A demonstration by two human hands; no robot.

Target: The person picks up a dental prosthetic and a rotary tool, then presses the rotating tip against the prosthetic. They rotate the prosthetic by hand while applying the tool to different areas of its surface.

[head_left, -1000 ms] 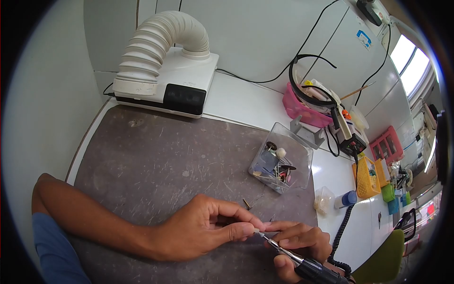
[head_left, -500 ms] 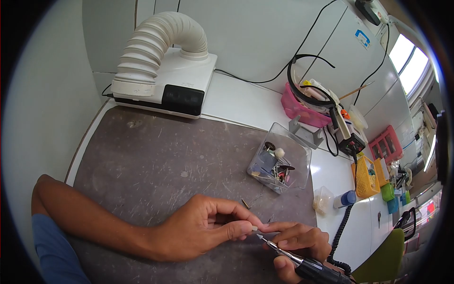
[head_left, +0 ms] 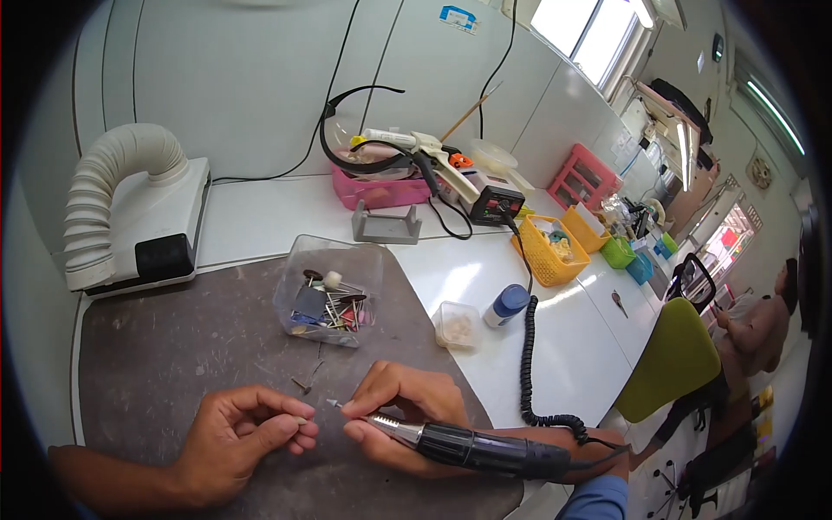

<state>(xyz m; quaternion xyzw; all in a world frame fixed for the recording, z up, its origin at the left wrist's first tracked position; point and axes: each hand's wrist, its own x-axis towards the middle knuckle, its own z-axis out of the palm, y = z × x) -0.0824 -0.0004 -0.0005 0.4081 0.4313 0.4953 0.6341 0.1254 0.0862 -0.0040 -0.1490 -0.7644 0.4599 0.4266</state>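
Observation:
My left hand (head_left: 236, 440) is low over the brown work mat (head_left: 173, 347), thumb and fingertips pinching a tiny pale piece (head_left: 301, 421), mostly covered by the fingers. A black and silver rotary handpiece (head_left: 485, 451) lies across my right hand (head_left: 414, 394), gripped like a pen near its metal nose. Its pointed grey bit (head_left: 334, 403) faces left, a short gap from the pale piece. Just beyond the hands, a couple of loose shank bits (head_left: 305, 383) rest on the mat. Behind them stands a clear plastic box (head_left: 368, 264) of mixed burs and polishing wheels.
A coiled black cord (head_left: 527, 364) runs from the handpiece to a control box (head_left: 494, 204). Right of the mat are a small clear tub (head_left: 458, 328), a blue-capped jar (head_left: 507, 305) and yellow baskets (head_left: 555, 267). A hose unit (head_left: 178, 212) stands left. Another person (head_left: 754, 338) is far right.
The view has swung right, so the bench things appear further left. The handpiece bit has drawn away from the pale piece, and the two hands are further apart.

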